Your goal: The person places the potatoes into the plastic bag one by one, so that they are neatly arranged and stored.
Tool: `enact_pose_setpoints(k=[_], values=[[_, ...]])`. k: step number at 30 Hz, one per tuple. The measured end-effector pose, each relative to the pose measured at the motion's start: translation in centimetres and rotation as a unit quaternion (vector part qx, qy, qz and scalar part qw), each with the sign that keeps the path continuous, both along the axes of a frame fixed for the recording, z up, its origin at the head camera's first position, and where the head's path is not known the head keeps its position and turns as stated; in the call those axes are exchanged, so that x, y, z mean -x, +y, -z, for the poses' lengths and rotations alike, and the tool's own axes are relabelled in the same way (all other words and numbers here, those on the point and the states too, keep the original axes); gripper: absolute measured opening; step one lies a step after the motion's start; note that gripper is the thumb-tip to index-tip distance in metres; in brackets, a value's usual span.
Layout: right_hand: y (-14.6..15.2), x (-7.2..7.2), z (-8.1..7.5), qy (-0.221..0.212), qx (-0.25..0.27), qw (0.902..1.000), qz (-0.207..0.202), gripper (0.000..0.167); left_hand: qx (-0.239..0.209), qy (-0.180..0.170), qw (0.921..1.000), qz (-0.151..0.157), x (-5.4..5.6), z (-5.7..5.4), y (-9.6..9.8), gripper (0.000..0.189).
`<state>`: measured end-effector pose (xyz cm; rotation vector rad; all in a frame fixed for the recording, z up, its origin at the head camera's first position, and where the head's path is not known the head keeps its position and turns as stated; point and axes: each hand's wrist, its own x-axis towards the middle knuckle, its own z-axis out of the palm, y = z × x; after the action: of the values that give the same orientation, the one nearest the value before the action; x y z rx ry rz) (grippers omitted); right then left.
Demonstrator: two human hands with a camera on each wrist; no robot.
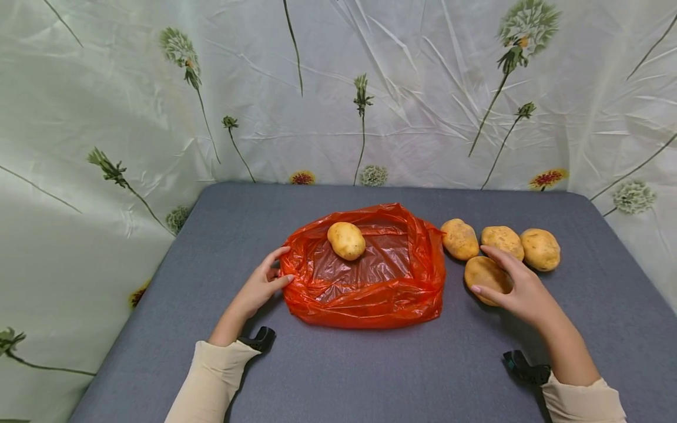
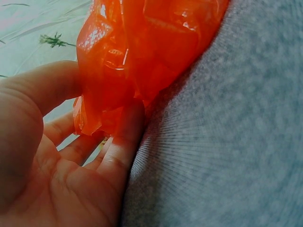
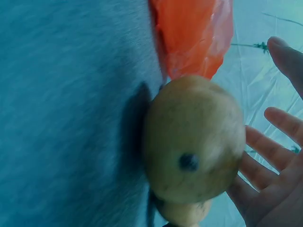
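Observation:
A red plastic bag (image 1: 365, 308) lies spread open in the middle of the table, and one potato (image 1: 346, 241) rests inside it. My left hand (image 1: 259, 285) holds the bag's left side; in the left wrist view the thumb and fingers lie around a fold of the thin plastic (image 2: 113, 71). To the right of the bag, my right hand (image 1: 523, 294) reaches over the nearest potato (image 1: 482, 276), thumb and fingers spread around it. In the right wrist view that potato, with a dark spot, fills the middle, and the fingers (image 3: 272, 149) are extended beside it.
Behind the nearest potato sit three more: a left potato (image 1: 460, 239) against the bag's right edge, a middle potato (image 1: 503, 239) and a right potato (image 1: 540, 249). The grey table (image 1: 370, 376) meets a flower-printed curtain (image 1: 317, 129) at the back.

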<state>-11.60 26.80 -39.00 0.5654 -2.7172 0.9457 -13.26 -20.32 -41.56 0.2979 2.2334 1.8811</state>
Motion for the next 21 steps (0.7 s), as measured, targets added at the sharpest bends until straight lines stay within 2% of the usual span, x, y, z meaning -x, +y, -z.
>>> enact_pose_setpoints(k=[7,12,21], values=[[0.9,-0.8,0.7,-0.007,0.006,0.9997,0.023,0.071,0.017,0.003,0.9998,-0.001,0.0,0.0,-0.1,0.059],[1.4,-1.0,1.0,-0.016,0.009,0.9993,0.032,0.071,0.01,0.001,0.9999,0.001,0.0,0.0,-0.1,0.059],[1.7,-1.3,1.6,-0.062,0.007,0.9969,0.048,0.071,0.001,0.001,1.0,0.001,0.0,-0.1,0.0,0.059]])
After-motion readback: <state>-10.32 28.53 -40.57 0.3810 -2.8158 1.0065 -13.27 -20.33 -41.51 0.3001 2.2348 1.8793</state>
